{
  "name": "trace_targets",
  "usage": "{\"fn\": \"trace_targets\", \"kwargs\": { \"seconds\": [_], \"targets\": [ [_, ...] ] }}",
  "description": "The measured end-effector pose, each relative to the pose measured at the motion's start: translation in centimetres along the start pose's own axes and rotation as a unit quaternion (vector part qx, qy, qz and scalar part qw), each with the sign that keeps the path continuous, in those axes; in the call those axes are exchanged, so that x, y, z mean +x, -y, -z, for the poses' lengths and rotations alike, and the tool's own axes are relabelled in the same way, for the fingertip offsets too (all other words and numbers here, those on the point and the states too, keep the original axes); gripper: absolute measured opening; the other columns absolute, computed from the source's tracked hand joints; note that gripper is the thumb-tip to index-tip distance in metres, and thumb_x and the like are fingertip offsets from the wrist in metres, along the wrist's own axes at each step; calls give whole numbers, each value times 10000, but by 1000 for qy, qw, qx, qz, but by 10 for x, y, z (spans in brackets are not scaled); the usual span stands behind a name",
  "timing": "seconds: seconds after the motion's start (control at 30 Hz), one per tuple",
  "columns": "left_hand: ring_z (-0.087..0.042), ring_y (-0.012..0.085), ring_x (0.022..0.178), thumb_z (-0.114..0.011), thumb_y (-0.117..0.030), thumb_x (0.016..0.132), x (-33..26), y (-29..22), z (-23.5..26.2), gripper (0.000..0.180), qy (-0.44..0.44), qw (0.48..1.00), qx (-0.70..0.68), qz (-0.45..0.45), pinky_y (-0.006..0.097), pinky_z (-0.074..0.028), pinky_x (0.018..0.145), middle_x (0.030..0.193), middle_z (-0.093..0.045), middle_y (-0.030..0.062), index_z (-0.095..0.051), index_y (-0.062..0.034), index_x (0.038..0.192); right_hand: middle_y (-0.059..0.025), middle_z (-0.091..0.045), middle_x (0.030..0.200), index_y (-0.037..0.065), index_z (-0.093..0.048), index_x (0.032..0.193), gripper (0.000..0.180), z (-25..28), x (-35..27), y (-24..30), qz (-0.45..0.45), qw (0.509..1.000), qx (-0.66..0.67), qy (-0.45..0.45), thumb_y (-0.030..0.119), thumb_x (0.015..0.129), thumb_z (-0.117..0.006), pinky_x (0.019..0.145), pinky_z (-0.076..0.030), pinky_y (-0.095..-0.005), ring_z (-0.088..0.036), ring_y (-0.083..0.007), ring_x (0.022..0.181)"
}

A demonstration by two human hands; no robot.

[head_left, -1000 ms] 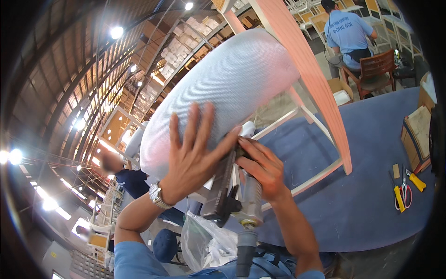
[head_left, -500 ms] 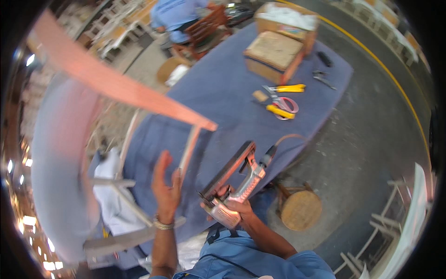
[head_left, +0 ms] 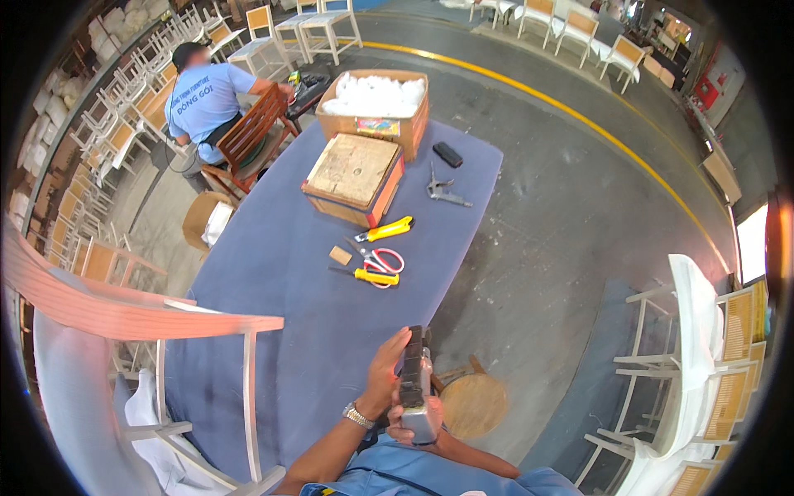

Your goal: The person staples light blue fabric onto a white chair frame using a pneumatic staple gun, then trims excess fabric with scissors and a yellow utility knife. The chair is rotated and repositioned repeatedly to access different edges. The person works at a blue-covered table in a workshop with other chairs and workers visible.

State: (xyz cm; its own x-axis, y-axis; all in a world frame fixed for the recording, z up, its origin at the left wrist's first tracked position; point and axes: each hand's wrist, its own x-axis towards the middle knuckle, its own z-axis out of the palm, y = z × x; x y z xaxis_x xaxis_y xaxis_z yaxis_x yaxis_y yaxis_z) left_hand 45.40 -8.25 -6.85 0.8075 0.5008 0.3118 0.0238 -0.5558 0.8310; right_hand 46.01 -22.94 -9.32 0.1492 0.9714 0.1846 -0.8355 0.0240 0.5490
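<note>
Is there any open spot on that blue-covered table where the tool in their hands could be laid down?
Yes. The near end of the blue table is bare, between the yellow screwdriver and the chair frame. The left strip beside the flat wooden box is free too. The far end is crowded by that box and the cardboard box.

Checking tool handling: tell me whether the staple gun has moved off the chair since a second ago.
Yes. The staple gun has come away from the chair on the left and is now held in both hands at the blue table's near edge.

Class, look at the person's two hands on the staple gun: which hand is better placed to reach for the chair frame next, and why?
Probably the left hand: it only rests along the staple gun, on the chair frame's side. The right hand grips the gun from beneath.
</note>
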Motion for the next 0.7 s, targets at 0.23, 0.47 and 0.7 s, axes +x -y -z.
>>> {"fn": "trace_targets", "kwargs": {
  "seconds": [0.23,0.47,0.7],
  "targets": [
    [-610,335,1277,-798,-351,876,25,10,21,712,-4,993,108,-47,469,-436,1077,1447,-607,172,-537,-69,1476,-104,-567,1436,125,-407,1577,774,-31,27,-3,-132,991,10,12,369,883,-651,785,-496,-396,-551,-344,1000],
    [-545,409,1345,-698,-460,955,-8,59,-5,716,-45,996,-70,41,472,-401,1135,1483,-553,236,-498,-30,1491,-195,-537,1439,116,-313,1595,780,-61,-13,20,-82,978,-190,-42,415,932,-595,604,-525,-444,-579,-370,843],
    [-585,409,1252,-678,-328,968,37,100,-18,505,-45,989,94,106,468,-457,1081,1343,-634,243,-612,19,1330,-132,-599,1430,154,-451,1551,736,-107,-26,65,51,971,-231,20,440,892,-616,719,-519,-433,-594,-317,919]
  ]
}}
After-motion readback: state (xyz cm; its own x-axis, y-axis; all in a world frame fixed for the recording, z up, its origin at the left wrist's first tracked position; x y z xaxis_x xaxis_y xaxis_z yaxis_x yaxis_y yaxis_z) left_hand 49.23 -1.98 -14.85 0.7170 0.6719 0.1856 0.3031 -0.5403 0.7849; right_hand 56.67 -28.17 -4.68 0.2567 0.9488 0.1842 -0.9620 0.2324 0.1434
